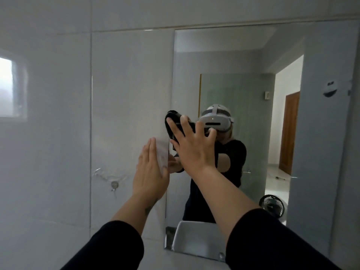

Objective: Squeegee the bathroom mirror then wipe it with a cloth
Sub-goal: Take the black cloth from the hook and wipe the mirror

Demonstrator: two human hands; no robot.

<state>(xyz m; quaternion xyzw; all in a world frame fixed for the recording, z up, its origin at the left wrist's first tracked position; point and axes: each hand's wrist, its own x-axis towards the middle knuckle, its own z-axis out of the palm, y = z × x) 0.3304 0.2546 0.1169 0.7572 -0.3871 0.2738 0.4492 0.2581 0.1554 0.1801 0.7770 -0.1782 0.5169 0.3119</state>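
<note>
The rectangular bathroom mirror (253, 61) hangs on a pale tiled wall and fills the right half of the view. My right hand (194, 151) lies flat with its fingers spread, pressing a black cloth (172, 116) against the glass near the mirror's left edge, at mid height. Most of the cloth is hidden under the palm. My left hand (151, 172) rests flat against the tile right beside that edge, fingers together, with nothing in it. No squeegee is in view.
A small metal hook (114, 185) sticks out of the tile left of the mirror. A bright window (7, 86) is at the far left. The mirror reflects a white basin (194, 236), a small black fan (271, 205) and an open doorway.
</note>
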